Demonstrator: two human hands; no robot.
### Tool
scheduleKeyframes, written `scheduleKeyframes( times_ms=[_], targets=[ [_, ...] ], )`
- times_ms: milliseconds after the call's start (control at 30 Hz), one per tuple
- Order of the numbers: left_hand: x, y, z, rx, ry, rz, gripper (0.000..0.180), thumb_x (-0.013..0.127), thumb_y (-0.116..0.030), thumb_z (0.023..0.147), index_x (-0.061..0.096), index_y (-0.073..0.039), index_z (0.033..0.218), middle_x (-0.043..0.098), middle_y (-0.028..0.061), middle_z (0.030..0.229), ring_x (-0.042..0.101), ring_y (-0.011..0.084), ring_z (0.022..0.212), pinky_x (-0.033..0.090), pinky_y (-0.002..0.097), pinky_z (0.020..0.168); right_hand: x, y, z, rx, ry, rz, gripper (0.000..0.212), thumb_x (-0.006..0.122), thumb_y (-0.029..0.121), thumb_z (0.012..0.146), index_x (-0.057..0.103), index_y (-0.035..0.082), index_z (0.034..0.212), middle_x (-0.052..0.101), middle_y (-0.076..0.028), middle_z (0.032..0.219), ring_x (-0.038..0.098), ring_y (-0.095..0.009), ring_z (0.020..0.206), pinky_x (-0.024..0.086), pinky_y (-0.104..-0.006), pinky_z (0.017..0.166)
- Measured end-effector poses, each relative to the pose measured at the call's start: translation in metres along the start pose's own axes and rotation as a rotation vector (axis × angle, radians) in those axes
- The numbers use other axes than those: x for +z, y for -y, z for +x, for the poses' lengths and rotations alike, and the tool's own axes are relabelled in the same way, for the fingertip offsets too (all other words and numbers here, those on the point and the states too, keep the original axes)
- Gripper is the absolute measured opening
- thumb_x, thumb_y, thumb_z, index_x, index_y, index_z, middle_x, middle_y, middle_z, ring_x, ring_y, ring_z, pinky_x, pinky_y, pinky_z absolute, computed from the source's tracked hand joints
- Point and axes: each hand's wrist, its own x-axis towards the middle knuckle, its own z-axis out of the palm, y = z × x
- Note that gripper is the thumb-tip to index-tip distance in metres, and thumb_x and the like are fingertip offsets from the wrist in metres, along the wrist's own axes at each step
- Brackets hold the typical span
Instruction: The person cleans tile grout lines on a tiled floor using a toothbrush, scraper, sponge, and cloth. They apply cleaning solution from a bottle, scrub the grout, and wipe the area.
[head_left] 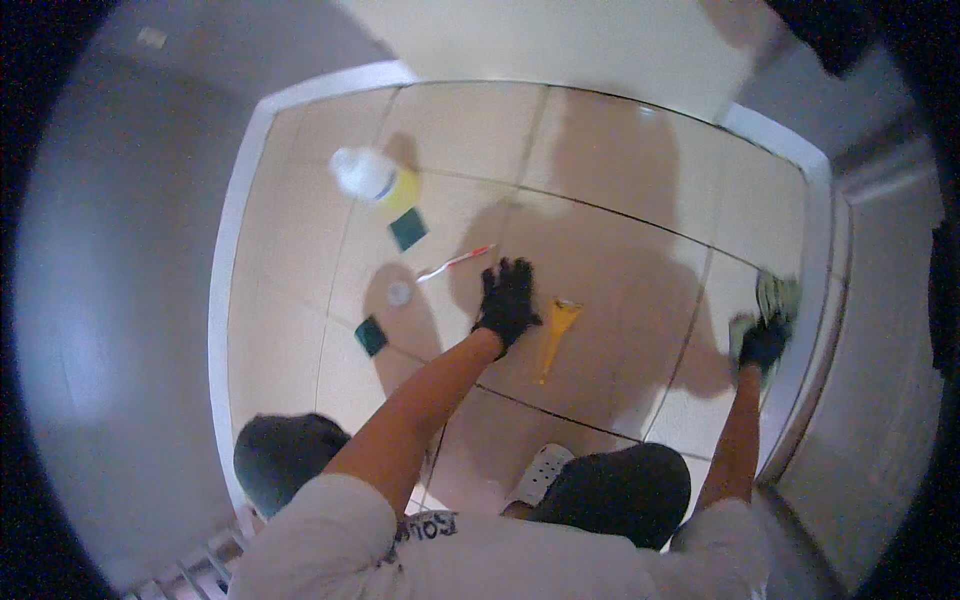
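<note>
My left hand (508, 305), in a black glove, rests on the tiled floor with its fingers spread and nothing in it. Just right of it lies a yellow scraper (558, 328). A red and white toothbrush (460, 260) is on the left of that hand, apart from it. Over by the right wall, my black-gloved right hand (764, 343) presses on a crumpled greenish cloth (778, 294) against the floor near the baseboard. Its fingers are partly lost in the dark glove and cloth.
A white bottle with a yellow label (375, 178) stands at the far left. Near it lie a green scouring pad (408, 230), a small round white cap (399, 293) and a second dark green pad (371, 336). Grey walls with a white baseboard (232, 210) enclose the tiles (460, 130).
</note>
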Motion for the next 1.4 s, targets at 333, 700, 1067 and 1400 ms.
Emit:
scheduleKeyframes(
  times_ms=[333,700,1067,1400],
  targets=[
    [0.023,0.025,-0.021,0.032,-0.141,-0.288,0.091,0.068,-0.047,0.067,0.027,-0.007,0.137,0.03,0.0171,0.14,0.024,0.0404,0.129,0.021,0.0568,0.1,-0.133,0.298,-0.003,-0.989,0.064,0.807,0.053,0.047,0.028,0.086,0.036,0.008,0.134,0.036,-0.018,0.136,0.037,-0.033,0.123,0.036,-0.0417,0.096],
    [0.036,0.127,-0.023,-0.309,-0.304,-0.143,0.099,0.068,-0.053,0.062,0.025,-0.007,0.138,0.026,0.015,0.142,0.012,0.0371,0.135,0.008,0.0621,0.102,-0.132,0.285,0.026,-0.892,0.028,0.407,0.051,0.044,0.028,0.088,0.034,0.015,0.136,0.036,-0.013,0.137,0.039,-0.032,0.119,0.034,-0.0413,0.096],
    [0.031,0.198,-0.002,-0.38,-0.216,-0.115,0.07,0.055,-0.053,0.075,0.039,-0.016,0.132,0.036,0.0133,0.137,0.028,0.036,0.128,0.016,0.0621,0.098,-0.042,0.181,0.061,-0.278,0.219,0.376,0.03,0.042,0.02,0.09,0.052,0.002,0.111,0.054,-0.018,0.114,0.048,-0.032,0.107,0.035,-0.0399,0.095],
    [0.044,0.219,-0.001,-0.259,-0.569,-0.105,0.029,0.047,-0.021,0.081,0.061,-0.014,0.105,0.064,0.0071,0.102,0.06,0.0225,0.093,0.022,0.0515,0.1,-0.211,0.468,0.014,-1.049,0.082,0.568,0.048,0.053,0.028,0.081,0.046,0.012,0.126,0.041,-0.015,0.133,0.038,-0.035,0.12,0.035,-0.0475,0.095]
  ],
)
